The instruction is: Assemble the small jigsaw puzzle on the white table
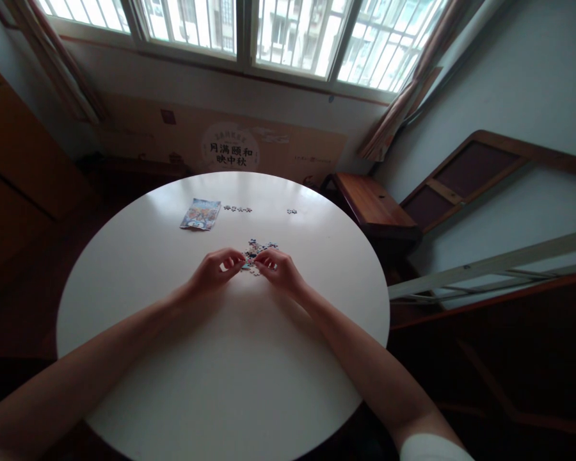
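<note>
Both my hands rest on a round white table [221, 358], close together at its middle. My left hand [216, 269] has its fingers curled in a pinch at the edge of a small cluster of jigsaw puzzle pieces [259, 250]. My right hand [281, 269] is also curled, fingertips pinching at the same cluster. The fingertips of the two hands nearly meet over the pieces. What each pinch holds is too small to see clearly.
A colourful picture card [200, 214] lies at the table's far left. A short row of joined pieces [237, 209] and a lone piece [292, 211] lie beyond the cluster. A wooden bench [374, 205] stands to the right, and a printed cardboard box [230, 150] sits under the window.
</note>
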